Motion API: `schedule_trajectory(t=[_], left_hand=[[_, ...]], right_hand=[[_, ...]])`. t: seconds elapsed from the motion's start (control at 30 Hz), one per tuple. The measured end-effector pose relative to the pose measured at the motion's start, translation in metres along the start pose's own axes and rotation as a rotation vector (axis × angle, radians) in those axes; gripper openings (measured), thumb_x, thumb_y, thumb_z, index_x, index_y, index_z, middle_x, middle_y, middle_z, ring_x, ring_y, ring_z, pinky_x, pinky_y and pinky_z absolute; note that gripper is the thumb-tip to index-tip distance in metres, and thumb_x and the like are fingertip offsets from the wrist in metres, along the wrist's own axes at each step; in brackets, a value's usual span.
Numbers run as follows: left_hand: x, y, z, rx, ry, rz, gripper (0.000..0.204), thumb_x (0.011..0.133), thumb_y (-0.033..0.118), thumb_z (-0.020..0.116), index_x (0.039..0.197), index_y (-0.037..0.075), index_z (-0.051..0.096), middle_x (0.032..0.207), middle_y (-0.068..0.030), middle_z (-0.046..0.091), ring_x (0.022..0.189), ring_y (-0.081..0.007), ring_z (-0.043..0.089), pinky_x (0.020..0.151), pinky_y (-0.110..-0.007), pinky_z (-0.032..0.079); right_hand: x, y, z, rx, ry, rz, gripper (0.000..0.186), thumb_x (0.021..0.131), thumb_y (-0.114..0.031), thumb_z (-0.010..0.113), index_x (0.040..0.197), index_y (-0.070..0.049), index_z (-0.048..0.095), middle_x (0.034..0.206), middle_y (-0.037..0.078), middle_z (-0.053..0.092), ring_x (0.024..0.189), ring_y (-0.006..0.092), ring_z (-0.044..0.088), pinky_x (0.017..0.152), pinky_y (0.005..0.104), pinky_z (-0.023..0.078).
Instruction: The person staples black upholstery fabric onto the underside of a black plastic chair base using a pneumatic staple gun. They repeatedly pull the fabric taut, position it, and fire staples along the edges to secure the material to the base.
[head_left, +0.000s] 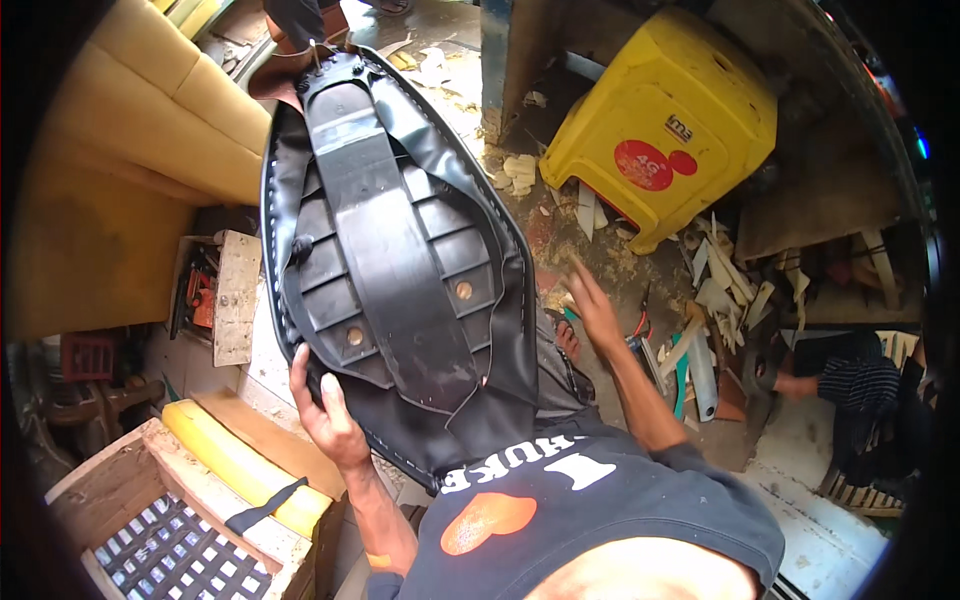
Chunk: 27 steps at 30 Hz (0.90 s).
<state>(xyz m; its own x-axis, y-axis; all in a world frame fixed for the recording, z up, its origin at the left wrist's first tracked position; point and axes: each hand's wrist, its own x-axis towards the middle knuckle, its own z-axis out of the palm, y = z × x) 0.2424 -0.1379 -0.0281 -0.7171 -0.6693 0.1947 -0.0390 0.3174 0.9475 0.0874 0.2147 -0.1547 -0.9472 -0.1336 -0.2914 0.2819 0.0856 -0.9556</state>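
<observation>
A black motorcycle seat leans across my lap with its ribbed plastic underside facing up. Its black vinyl cover is folded loosely over the rim, and a row of small pale marks runs along the left edge. My left hand holds that edge near the close end, thumb on the inner side and fingers on the outer. To the right of the seat, my right hand is open and apart from it, fingers stretched out with nothing in them. Below it on the floor lies a red-handled tool.
A yellow plastic stool lies tipped at the far right. Foam scraps and a pale blade-like tool litter the floor. On the left are yellow upholstery, a wooden box with tools, and a webbed wooden frame.
</observation>
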Motion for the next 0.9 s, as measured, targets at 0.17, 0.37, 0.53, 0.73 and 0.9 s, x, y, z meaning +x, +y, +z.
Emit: schedule_trajectory(t=[0.17,0.37,0.53,0.73,0.9], left_hand=[[0.045,0.009,0.022,0.042,-0.131,0.086,0.041,0.094,-0.004,0.051,0.131,-0.003,0.068,0.132,-0.011,0.069,0.125,-0.021,0.061,0.114,-0.034,0.041],[0.073,0.025,0.053,-0.002,-0.114,-0.25,0.045,0.091,-0.004,0.045,0.128,0.003,0.071,0.131,-0.0115,0.068,0.121,-0.0213,0.061,0.11,-0.033,0.043],[0.08,0.079,0.064,0.658,-0.405,0.59,0.037,0.097,0.013,0.067,0.134,0.007,0.068,0.152,-0.0202,0.056,0.148,-0.0384,0.045,0.123,-0.049,0.034],[0.001,0.12,0.133,0.803,-1.014,0.756,0.064,0.084,-0.001,0.066,0.146,0.012,0.058,0.149,-0.019,0.052,0.146,-0.044,0.043,0.121,-0.059,0.031],[-0.049,0.125,0.165,0.394,-1.175,0.899,0.056,0.086,0.006,0.066,0.141,0.013,0.062,0.135,-0.0154,0.058,0.128,-0.0377,0.054,0.109,-0.056,0.04]], right_hand=[[0.062,-0.144,0.082,0.126,-0.26,-0.453,0.092,0.1,-0.04,0.067,0.166,0.003,0.021,0.168,0.026,0.032,0.155,0.031,0.035,0.127,0.0361,0.024],[0.087,-0.163,0.074,0.133,-0.291,-0.232,0.103,0.091,-0.042,0.072,0.165,0.007,0.021,0.171,0.03,0.023,0.161,0.035,0.021,0.129,0.0383,0.017],[0.09,-0.138,0.057,0.323,-0.402,-0.232,0.105,0.075,-0.013,0.063,0.168,0.003,0.016,0.175,0.022,0.018,0.161,0.0263,0.021,0.127,0.0317,0.02],[0.106,-0.148,0.026,0.385,-0.618,-0.402,0.11,0.069,-0.009,0.062,0.17,-0.002,0.017,0.177,0.013,0.016,0.163,0.02,0.013,0.131,0.0304,0.011],[0.107,-0.157,0.017,0.338,-0.925,-0.519,0.108,0.073,-0.009,0.07,0.169,-0.002,0.021,0.176,0.013,0.021,0.162,0.0205,0.017,0.132,0.034,0.01]])
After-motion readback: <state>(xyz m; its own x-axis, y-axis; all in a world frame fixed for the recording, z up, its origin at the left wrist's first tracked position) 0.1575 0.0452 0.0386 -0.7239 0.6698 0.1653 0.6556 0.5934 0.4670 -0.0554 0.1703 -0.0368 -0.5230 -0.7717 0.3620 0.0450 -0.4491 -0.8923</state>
